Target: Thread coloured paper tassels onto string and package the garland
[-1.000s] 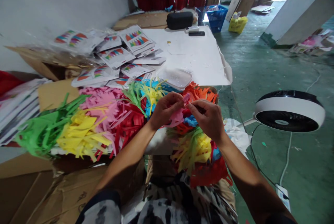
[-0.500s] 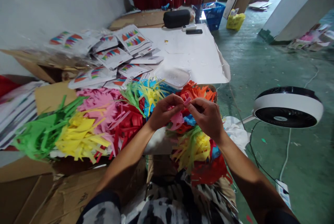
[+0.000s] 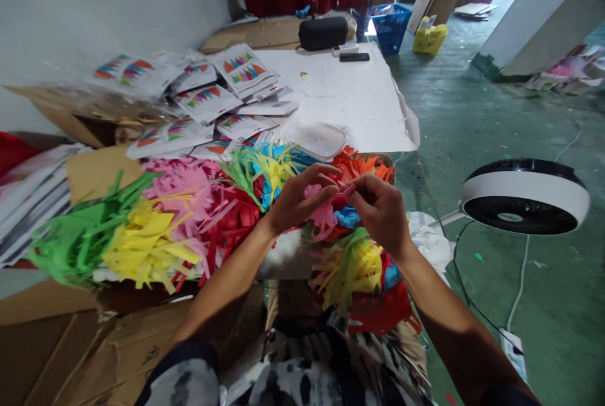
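Observation:
My left hand [image 3: 302, 199] and my right hand [image 3: 382, 207] meet over the front of the table. Between their fingertips is the twisted top of a pink paper tassel [image 3: 324, 218], its fringe hanging below. My right thumb and index finger pinch the twisted end; my left thumb and fingers close around it from the other side. Beneath my hands lie orange fringe [image 3: 362, 165], blue fringe [image 3: 347, 215] and a yellow and green tassel [image 3: 363, 267], with red fringe [image 3: 382, 311] over my lap. My fingers partly hide the twist.
Fringe bundles in green [image 3: 70, 245], yellow [image 3: 144, 239], pink [image 3: 182, 188] and red [image 3: 231, 223] line the table's left front. Behind are printed packets [image 3: 208, 103] and a clear plastic tray [image 3: 316, 140]. A fan [image 3: 524, 198] stands at right; cardboard [image 3: 123, 349] lies lower left.
The pink twist has turned and its end now points to the right. My left fingers have loosened and spread a little; my right hand has shifted slightly right.

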`<state>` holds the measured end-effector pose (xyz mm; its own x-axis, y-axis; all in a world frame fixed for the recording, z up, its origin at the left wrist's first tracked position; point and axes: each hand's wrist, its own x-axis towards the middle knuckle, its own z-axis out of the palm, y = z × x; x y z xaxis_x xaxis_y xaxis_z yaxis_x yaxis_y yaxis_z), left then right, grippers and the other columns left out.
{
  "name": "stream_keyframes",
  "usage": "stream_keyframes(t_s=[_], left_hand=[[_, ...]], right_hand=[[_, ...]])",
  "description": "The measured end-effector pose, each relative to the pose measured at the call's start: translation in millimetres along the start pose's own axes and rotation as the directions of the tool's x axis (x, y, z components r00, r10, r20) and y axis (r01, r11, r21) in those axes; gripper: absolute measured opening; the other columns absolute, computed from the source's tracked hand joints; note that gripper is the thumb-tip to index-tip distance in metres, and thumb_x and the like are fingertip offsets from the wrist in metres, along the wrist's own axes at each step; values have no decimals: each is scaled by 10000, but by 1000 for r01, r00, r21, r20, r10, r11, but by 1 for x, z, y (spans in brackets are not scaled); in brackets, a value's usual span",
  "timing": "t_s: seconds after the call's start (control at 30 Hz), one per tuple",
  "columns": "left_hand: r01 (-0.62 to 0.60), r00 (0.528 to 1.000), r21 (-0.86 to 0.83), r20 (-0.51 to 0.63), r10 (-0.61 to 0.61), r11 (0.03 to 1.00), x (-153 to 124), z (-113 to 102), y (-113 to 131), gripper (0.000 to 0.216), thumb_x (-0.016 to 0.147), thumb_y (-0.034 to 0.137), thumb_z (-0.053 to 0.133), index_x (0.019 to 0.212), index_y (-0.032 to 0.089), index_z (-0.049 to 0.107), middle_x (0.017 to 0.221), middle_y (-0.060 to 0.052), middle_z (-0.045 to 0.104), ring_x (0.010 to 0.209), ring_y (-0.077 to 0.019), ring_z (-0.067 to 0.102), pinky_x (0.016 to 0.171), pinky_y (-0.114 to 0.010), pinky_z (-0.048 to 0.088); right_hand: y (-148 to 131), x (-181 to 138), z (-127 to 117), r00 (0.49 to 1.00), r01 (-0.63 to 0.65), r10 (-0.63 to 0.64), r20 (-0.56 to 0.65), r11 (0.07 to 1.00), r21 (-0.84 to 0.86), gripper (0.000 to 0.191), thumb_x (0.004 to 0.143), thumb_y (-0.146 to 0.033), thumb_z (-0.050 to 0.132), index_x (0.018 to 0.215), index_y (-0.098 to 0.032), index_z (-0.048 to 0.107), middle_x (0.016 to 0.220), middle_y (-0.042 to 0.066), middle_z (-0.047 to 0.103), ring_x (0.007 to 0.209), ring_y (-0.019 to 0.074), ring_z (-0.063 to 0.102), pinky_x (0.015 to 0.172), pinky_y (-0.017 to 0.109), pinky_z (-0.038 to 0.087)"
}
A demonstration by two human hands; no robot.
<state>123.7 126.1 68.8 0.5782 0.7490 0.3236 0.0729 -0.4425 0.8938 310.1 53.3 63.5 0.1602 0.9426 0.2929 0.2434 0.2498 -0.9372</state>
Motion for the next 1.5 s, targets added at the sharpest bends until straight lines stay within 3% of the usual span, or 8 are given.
stream_keyframes(t_s=[0.23, 0.43, 0.6, 0.73, 1.0, 1.13, 1.27, 1.5], left_hand=[[-167, 961, 283, -168, 221, 944, 9, 6, 8, 150, 971, 344, 732, 908, 210, 759, 912, -47, 781, 899, -195, 702, 875, -329, 530], [-107, 915, 394, -321, 246, 913, 21, 16, 10, 137, 1091, 329, 510, 1100, 225, 599, 807, -2, 752, 702, -130, 704, 658, -268, 497], [-117, 927, 610, -215, 306, 784, 19, 32, 4, 170, 1102, 319, 462, 1135, 216, 594, 704, -10, 720, 631, -161, 669, 664, -314, 460], [-73, 966, 521, -176, 190, 851, 12, 40, 3, 219, 1110, 359, 446, 1144, 200, 592, 740, -22, 734, 621, -154, 670, 598, -284, 414], [-107, 972, 573, -113, 207, 812, 11, 39, 4, 289, 1119, 395, 404, 1125, 203, 621, 691, -13, 681, 555, -144, 626, 513, -288, 237], [-121, 988, 423, -39, 151, 898, 11, 31, 8, 301, 1095, 446, 486, 1265, 212, 567, 845, -27, 760, 631, -141, 684, 545, -270, 360], [-111, 993, 379, 64, 94, 919, 10, 23, 4, 426, 1035, 446, 628, 1369, 210, 509, 952, -29, 792, 761, -155, 748, 642, -256, 473], [-307, 948, 746, 292, 124, 591, 2, 51, -24, 223, 1060, 347, 600, 970, 202, 744, 843, -47, 767, 765, -178, 712, 696, -306, 465]], right_hand=[[0, -1, 1, 1000, 24, -23, 12, 998, -54, 112, 951, -287, 685, 875, -205, 689, 709, -22, 651, 612, 113, 554, 584, 276, 422], [-3, 0, 2, 994, 0, -12, 106, 995, 105, 252, 924, -280, 689, 1169, -219, 678, 960, 17, 736, 688, 117, 637, 636, 277, 519], [-2, 2, -2, 993, -85, 68, 93, 977, 194, 184, 949, -383, 696, 998, -206, 717, 805, 0, 705, 548, 93, 592, 498, 243, 474], [6, 2, -4, 994, -104, 102, 28, 991, 90, 264, 919, -448, 770, 876, -193, 712, 657, -21, 634, 474, 87, 538, 421, 226, 398], [10, 2, -4, 1000, 8, -7, 30, 999, -41, 162, 964, -376, 692, 947, -217, 722, 810, 11, 694, 671, 139, 612, 601, 277, 475], [14, 7, -7, 990, 95, -109, -89, 983, -155, 122, 917, -342, 713, 927, -222, 732, 1036, 56, 734, 950, 204, 667, 756, 316, 501], [15, 11, -10, 983, -9, 24, -182, 997, 81, 142, 897, -349, 706, 904, -208, 715, 1041, 53, 745, 924, 184, 664, 737, 288, 491], [-6, 14, -14, 914, -44, 264, -310, 821, 569, 227, 783, -294, 779, 804, -222, 565, 716, -46, 620, 566, 94, 520, 436, 175, 281]])
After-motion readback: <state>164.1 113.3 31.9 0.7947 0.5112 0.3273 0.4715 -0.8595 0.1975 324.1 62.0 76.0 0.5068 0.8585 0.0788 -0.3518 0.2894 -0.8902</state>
